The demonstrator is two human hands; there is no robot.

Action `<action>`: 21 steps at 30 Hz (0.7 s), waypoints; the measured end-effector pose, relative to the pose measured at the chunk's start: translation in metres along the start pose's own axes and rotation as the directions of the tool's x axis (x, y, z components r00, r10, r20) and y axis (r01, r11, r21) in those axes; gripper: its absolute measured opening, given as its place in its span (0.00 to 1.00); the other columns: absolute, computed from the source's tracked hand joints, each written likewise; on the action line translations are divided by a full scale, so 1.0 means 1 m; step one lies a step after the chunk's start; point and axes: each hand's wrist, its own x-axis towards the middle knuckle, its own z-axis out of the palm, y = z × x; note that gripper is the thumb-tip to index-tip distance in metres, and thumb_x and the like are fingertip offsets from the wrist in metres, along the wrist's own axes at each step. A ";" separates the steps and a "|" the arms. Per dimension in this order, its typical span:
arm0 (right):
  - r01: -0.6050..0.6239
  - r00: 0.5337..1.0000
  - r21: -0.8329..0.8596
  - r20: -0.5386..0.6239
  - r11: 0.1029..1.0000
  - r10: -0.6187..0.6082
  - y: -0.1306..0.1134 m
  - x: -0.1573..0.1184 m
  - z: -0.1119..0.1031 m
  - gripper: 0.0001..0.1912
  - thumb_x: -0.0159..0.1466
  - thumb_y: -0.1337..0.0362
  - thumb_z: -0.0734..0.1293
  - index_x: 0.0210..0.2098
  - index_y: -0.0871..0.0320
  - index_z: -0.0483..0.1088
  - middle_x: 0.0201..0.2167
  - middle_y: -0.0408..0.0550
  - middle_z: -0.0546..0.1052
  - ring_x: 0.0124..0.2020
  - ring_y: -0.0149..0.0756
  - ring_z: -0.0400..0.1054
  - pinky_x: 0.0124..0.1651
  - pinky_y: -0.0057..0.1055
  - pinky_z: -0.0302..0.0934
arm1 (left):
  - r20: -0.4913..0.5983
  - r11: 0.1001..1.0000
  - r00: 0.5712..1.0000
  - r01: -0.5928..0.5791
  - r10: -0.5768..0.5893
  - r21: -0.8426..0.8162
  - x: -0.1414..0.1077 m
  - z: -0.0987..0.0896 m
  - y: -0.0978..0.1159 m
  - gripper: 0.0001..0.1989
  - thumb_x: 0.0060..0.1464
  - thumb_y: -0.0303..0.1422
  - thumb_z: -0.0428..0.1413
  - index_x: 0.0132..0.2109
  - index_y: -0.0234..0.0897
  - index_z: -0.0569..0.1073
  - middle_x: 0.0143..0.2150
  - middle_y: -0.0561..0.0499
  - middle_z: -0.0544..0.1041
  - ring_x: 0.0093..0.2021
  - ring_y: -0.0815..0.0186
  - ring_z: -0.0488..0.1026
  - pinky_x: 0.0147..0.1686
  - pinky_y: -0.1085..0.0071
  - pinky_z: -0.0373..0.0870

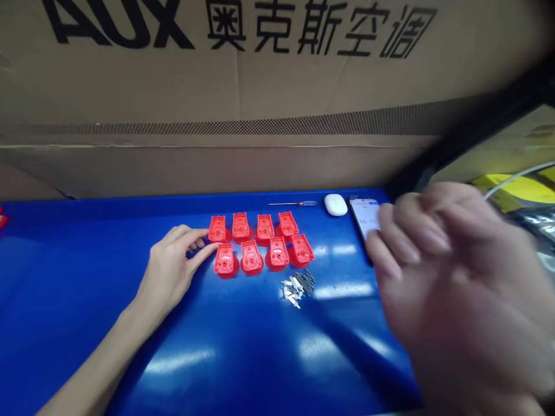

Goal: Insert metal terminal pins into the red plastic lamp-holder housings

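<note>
Eight red moulded shells (251,258) sit in two rows of four on a blue table (65,289), each on a round base, open side not clearly shown; whether anything lies inside them cannot be told. The left hand (171,268) is at the left end of the rows, open and relaxed, fingers slightly parted, holding nothing. Its index fingertip is just beside the far-row end shell, and its thumb reaches the near-row end shell, touching or almost touching.

The right hand (451,289) is blurred, well to the right of the shells, fingers spread, nothing visible in its grip. It hovers over a phone (364,218), which shows a timer-like readout; contact between them cannot be told.

Just below the near row, one loose heap of metal pieces (297,288): flat silver clips and darker pins, too small to count. Beyond the far row lie one small screwdriver (299,203) with a blue-and-red handle and one white mouse (336,204). One large cardboard carton (217,75) printed "AUX" stands behind the table, its contents out of sight.
</note>
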 end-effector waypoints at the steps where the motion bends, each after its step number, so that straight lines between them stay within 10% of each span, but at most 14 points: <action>1: 0.039 0.999 -0.109 0.015 0.993 -0.038 0.005 0.024 0.008 0.12 0.79 0.55 0.62 0.44 0.54 0.73 0.33 0.43 0.72 0.29 0.33 0.68 0.29 0.29 0.66 | 0.005 1.000 1.000 0.002 -0.002 -0.002 0.000 0.000 0.000 0.20 0.73 0.50 0.56 0.56 0.41 0.82 0.42 0.47 0.80 0.42 0.57 0.78 0.45 0.61 0.74; 4: 0.161 0.986 -0.599 0.133 0.784 -0.100 0.025 0.081 0.019 0.16 0.76 0.56 0.56 0.37 0.51 0.71 0.22 0.38 0.56 0.20 0.35 0.54 0.23 0.31 0.50 | 0.012 1.000 1.000 -0.005 0.005 -0.014 0.000 -0.002 -0.001 0.20 0.73 0.50 0.57 0.57 0.41 0.81 0.43 0.48 0.80 0.41 0.58 0.78 0.45 0.62 0.74; 10: 0.339 0.936 -0.897 0.350 0.285 -0.012 0.069 0.120 0.014 0.13 0.68 0.62 0.73 0.52 0.53 0.81 0.37 0.51 0.84 0.40 0.49 0.76 0.44 0.39 0.64 | 0.004 1.000 1.000 -0.014 0.014 -0.019 0.000 -0.001 -0.002 0.18 0.73 0.48 0.58 0.57 0.41 0.81 0.43 0.48 0.80 0.41 0.58 0.77 0.45 0.62 0.74; 21: 0.411 0.908 -0.912 0.409 0.000 0.097 0.080 0.139 0.013 0.09 0.75 0.62 0.69 0.52 0.51 0.81 0.46 0.52 0.87 0.46 0.51 0.80 0.43 0.37 0.64 | 0.013 1.000 1.000 -0.007 0.007 -0.020 -0.001 -0.001 -0.002 0.20 0.73 0.50 0.57 0.57 0.40 0.82 0.43 0.48 0.79 0.41 0.58 0.77 0.44 0.62 0.74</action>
